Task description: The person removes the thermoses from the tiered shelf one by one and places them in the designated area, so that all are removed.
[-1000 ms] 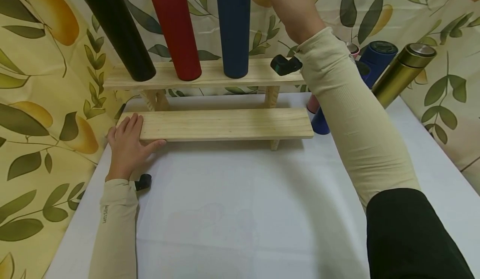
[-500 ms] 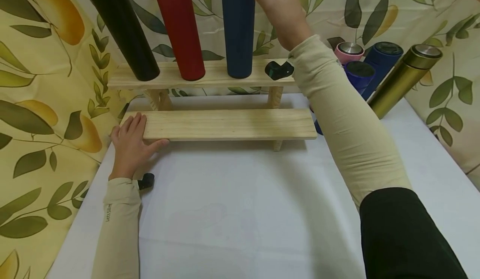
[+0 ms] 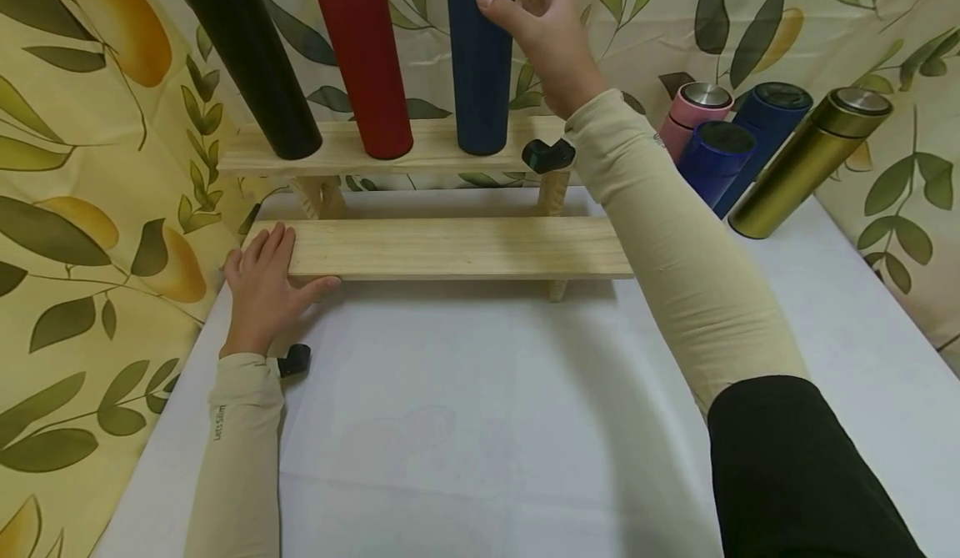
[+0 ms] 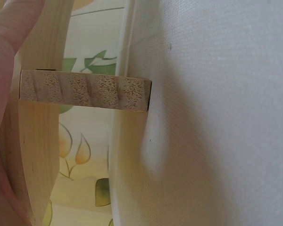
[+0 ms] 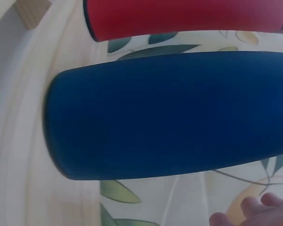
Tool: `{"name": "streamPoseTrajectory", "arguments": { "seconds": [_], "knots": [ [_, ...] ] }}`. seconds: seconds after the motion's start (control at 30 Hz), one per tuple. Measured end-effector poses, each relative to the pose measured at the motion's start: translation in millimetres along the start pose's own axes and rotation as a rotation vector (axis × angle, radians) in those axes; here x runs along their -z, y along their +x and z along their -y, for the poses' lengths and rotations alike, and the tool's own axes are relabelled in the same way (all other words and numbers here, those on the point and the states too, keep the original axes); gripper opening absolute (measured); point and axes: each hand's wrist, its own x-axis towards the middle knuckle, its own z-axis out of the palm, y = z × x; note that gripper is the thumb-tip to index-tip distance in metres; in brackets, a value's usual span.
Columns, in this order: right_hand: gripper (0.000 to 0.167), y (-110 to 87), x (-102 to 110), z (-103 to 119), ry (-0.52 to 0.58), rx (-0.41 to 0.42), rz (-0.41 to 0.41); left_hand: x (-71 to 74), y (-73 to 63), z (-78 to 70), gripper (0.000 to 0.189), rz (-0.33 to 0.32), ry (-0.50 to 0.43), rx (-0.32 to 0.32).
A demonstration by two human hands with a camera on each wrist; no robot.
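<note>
My left hand (image 3: pixel 262 291) rests flat on the left end of the lower board (image 3: pixel 450 248) of a wooden two-step rack, thumb stretched along its front edge. In the left wrist view that board (image 4: pixel 40 146) shows beside the hand, with a rack leg (image 4: pixel 85 89) below. My right hand (image 3: pixel 555 45) is beside the blue thermos flask (image 3: pixel 482 57), which stands upright on the upper board (image 3: pixel 431 145). Its thumb overlaps the flask in the head view. The right wrist view shows the fingertips (image 5: pixel 252 206) apart from the blue flask (image 5: pixel 170 115), holding nothing.
A red flask (image 3: pixel 363 66) and a black flask (image 3: pixel 251 66) stand left of the blue one. On the white table (image 3: pixel 420 424) at the right are a pink flask (image 3: pixel 686 116), two blue flasks (image 3: pixel 716 162) and a gold flask (image 3: pixel 806 166). A leaf-patterned cloth (image 3: pixel 660 7) hangs behind.
My right hand has come down and slightly left, with its thumb coming into view in front of the blue flask. The flasks at the right are less covered by the arm. My left hand stays put.
</note>
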Motion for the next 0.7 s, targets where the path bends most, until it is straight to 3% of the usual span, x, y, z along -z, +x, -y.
{"name": "streamPoseTrajectory", "arguments": {
  "seconds": [0.23,0.4,0.7],
  "knots": [
    [0.09,-3.5,-13.3,-6.4,-0.008,-0.075,0.053,1.4,-0.9,0.1,0.118,0.01,-0.009,0.005],
    [0.095,-4.3,-24.4,-7.1,0.011,-0.115,0.044,0.2,-0.4,0.3,0.118,0.008,-0.008,0.008],
    [0.093,-5.0,-36.2,-7.0,-0.005,-0.053,0.006,0.3,-0.7,0.4,0.119,0.001,-0.009,0.006]
  ]
}}
